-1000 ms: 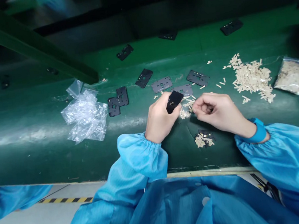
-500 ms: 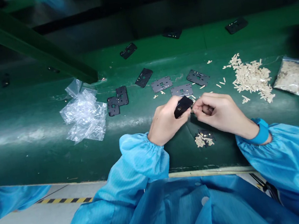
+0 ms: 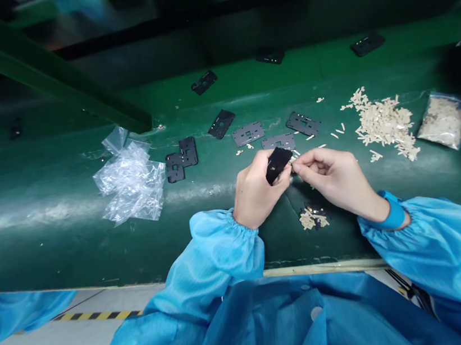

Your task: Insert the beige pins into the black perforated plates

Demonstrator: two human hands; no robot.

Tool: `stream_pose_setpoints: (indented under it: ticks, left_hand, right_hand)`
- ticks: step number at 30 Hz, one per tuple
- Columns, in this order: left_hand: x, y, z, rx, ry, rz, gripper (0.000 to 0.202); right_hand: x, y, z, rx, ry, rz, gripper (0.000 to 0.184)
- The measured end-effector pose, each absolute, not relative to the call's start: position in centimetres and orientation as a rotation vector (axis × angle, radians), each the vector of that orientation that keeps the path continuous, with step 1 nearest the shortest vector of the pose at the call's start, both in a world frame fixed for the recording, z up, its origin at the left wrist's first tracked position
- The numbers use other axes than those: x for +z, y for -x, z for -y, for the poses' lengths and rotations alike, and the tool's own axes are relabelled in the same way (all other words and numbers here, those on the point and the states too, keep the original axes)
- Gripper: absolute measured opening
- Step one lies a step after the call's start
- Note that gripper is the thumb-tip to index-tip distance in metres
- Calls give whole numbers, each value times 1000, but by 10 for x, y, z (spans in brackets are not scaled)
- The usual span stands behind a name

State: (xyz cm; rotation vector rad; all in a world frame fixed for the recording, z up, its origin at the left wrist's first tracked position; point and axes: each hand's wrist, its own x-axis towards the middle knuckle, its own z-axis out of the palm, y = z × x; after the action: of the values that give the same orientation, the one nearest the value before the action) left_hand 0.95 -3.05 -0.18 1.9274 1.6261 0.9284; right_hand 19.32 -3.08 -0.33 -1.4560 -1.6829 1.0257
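My left hand [image 3: 256,191] is closed around a black plastic plate [image 3: 279,164], which it holds tilted above the bench. My right hand [image 3: 331,179] pinches at the plate's right edge, thumb and forefinger pressed together; whatever lies between those fingertips is too small to make out. Just beyond the hands lie grey slotted plates [image 3: 248,134] and a black plate [image 3: 303,123], with loose cream strips around them. Below the hands sits a small heap of cream and dark pieces [image 3: 313,217].
A pile of cream strips [image 3: 385,124] lies to the right, beside a filled clear bag [image 3: 443,120]. Clear plastic bags [image 3: 131,177] are heaped on the left. Several more black plates [image 3: 181,159] are scattered over the green bench [image 3: 73,238]. A green post [image 3: 74,82] rises at upper left.
The held plate has tilted a little more, and my right fingertips stay at its edge with the fingers slightly straighter. The view has shifted slightly.
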Motion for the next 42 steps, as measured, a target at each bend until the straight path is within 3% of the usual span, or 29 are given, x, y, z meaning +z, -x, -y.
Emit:
stream_pose_setpoints:
  ticks: [12,30,42]
  left_hand:
    - [0,-14,35,914,-1893,-1701,28]
    - [0,-23,37,1015,-1686,-1701,24]
    - [-3,-25,36,1087,-1629,-1702,23]
  right_hand:
    - [2,-188,29,1292,1371,1414,20]
    - [-4,-177,37,1273,1349,1246,21]
    - [1,-178,30,1340,1353,1167,10]
